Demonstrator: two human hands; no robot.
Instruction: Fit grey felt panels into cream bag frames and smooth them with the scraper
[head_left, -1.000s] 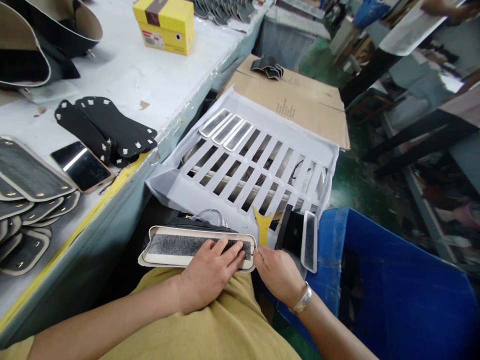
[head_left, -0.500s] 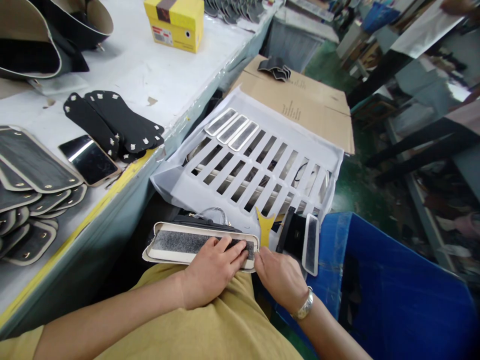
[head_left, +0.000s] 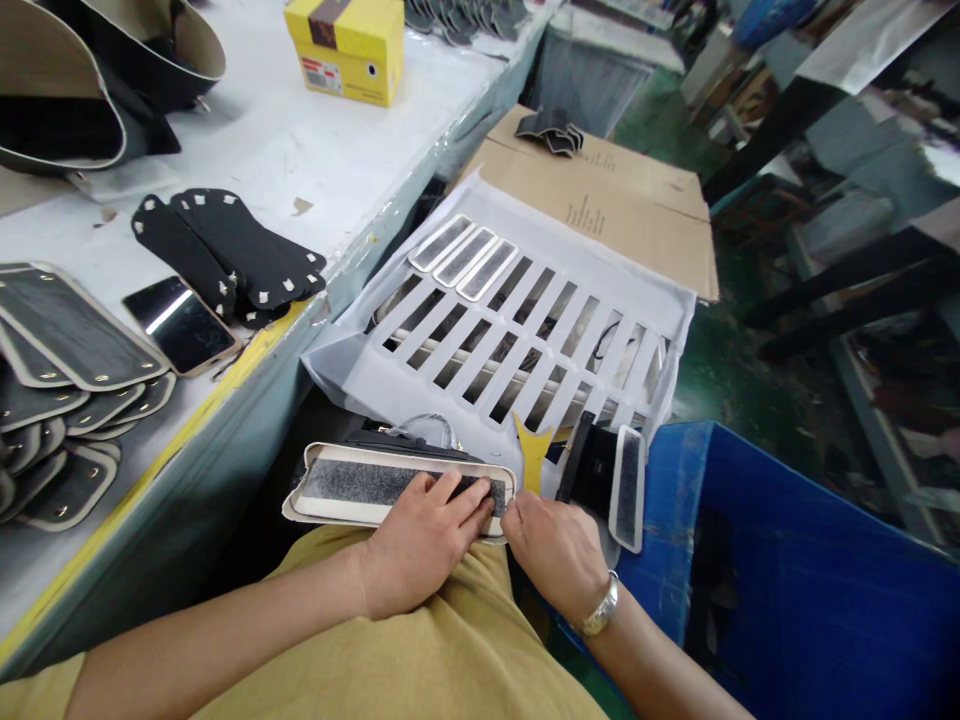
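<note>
Across my lap lies a black bag on its side, its cream-edged bottom with a grey speckled strip point(head_left: 345, 481) turned up toward me. My left hand point(head_left: 424, 545) rests flat on that bottom, fingers stretched toward its right end. At the right corner, my right hand point(head_left: 555, 550) is closed, fingertips pinched at the cream edge; whether a small tool is between them is hidden. Just beyond stands a yellow forked piece point(head_left: 533, 455). A loose grey panel with a pale border point(head_left: 627, 490) leans beside a black item point(head_left: 594, 462) to the right.
Ahead is a white slotted sheet point(head_left: 360, 385) bearing three bordered panels point(head_left: 476, 258), with cardboard point(head_left: 637, 215) behind. A blue bin point(head_left: 810, 600) stands right. The left table holds a phone point(head_left: 182, 325), black pieces point(head_left: 240, 240), stacked panels point(head_left: 82, 330) and a yellow box point(head_left: 349, 55).
My right hand has shifted very slightly left at the bag's corner. My left hand and the bag stay almost in place; the view has tilted a little.
</note>
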